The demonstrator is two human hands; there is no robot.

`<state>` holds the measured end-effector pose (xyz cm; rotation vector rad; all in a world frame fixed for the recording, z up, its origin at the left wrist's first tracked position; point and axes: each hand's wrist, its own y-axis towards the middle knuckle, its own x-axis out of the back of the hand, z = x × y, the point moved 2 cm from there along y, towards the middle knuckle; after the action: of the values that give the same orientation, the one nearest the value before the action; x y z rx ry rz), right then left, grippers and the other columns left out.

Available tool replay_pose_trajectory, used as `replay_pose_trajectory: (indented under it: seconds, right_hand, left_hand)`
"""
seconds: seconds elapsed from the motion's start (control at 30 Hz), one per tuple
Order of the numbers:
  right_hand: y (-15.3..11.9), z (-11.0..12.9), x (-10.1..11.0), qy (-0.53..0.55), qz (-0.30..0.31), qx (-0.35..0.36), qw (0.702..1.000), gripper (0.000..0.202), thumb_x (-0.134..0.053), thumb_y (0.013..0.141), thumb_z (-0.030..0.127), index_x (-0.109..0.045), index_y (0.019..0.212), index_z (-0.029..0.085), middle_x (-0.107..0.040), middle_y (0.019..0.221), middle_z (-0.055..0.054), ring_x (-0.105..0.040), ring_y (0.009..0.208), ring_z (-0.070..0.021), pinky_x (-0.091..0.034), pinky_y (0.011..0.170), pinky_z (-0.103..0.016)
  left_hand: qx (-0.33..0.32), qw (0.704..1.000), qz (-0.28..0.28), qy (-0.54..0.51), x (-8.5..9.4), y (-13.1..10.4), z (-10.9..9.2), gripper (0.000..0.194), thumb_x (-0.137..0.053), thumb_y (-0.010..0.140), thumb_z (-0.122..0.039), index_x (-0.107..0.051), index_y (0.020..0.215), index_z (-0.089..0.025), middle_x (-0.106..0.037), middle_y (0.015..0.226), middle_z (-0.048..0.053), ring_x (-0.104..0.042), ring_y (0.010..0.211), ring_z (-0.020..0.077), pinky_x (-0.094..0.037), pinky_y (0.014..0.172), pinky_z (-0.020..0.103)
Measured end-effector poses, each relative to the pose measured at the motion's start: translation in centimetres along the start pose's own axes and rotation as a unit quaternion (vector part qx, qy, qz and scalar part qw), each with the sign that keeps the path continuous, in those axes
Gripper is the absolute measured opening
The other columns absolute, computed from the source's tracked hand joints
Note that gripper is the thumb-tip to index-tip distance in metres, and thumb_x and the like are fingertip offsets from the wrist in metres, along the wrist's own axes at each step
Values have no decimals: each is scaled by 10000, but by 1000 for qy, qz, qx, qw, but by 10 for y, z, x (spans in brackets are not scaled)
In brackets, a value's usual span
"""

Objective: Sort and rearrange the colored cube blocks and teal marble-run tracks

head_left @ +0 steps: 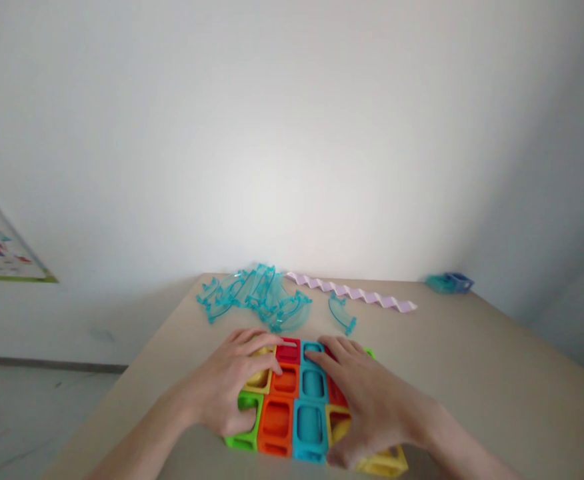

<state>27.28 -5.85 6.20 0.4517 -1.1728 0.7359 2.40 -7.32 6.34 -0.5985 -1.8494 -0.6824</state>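
Hollow plastic toy blocks stand side by side in a grid at the near part of the table, among them an orange block [276,420], a blue block [310,423], a red block [288,351], a green block [245,437] and a yellow block [387,461]. My left hand [225,387] grips the left side, with its thumb at the green block and its fingers over the upper rows. My right hand [372,393] curls over the right side, hiding part of the red and yellow blocks there. One fingertip touches a blue block at the top.
Behind the blocks lies a heap of translucent teal curved pieces [262,297], with one loose curved piece [342,315] to its right. A lilac and white zigzag strip [357,293] lies near the wall [292,133]. Teal and dark blue pieces [457,283] sit at the table's far right corner.
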Motion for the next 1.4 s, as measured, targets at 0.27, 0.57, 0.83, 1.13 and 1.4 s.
replay_pose_trajectory:
  seconds: [0.27,0.57,0.83,1.13,1.4]
  right_hand:
    - [-8,-2,0,-34,-49,-74,995,1083,-753,456,642,-450,1368,143,-429,1236,-160,-390,1170,-384,-301,1025,-538]
    - [-18,-7,9,-13,10,-48,999,1077,-787,443,529,-434,1398,178,-399,1319,-157,-371,1218,-400,-296,1045,-545]
    - [-9,12,-25,-21,-55,-21,998,1083,-771,506,554,-370,1437,172,-365,1380,-179,-313,1275,-415,-223,1086,-585]
    - [-6,-1,-3,25,-7,50,998,1139,-792,477,519,-315,1471,233,-384,1380,-132,-364,1254,-384,-206,1105,-547]
    - [-2,-3,-5,45,-34,61,997,1129,-803,444,491,-347,1444,239,-437,1321,-96,-410,1195,-331,-210,1110,-504]
  left_hand:
    - [97,994,-38,16,3,-7,5,430,-702,579,-271,-590,994,-248,-487,1275,76,-414,1194,329,-322,1021,449]
    - [334,933,-103,79,-15,-8,12,414,-668,673,-372,-593,1062,-253,-399,1357,147,-334,1281,402,-329,938,565]
    - [309,945,-107,12,-26,-8,3,556,-592,774,-535,-590,1247,-242,-413,1381,179,-330,1293,419,-384,922,586]
    - [178,983,-38,37,17,3,9,264,-695,720,-489,-734,820,-248,-633,932,66,-596,942,284,-451,891,424]
    - [9,997,64,-51,-7,42,17,836,-662,684,-669,-457,1401,-291,-573,1349,100,-555,1191,339,-409,1017,433]
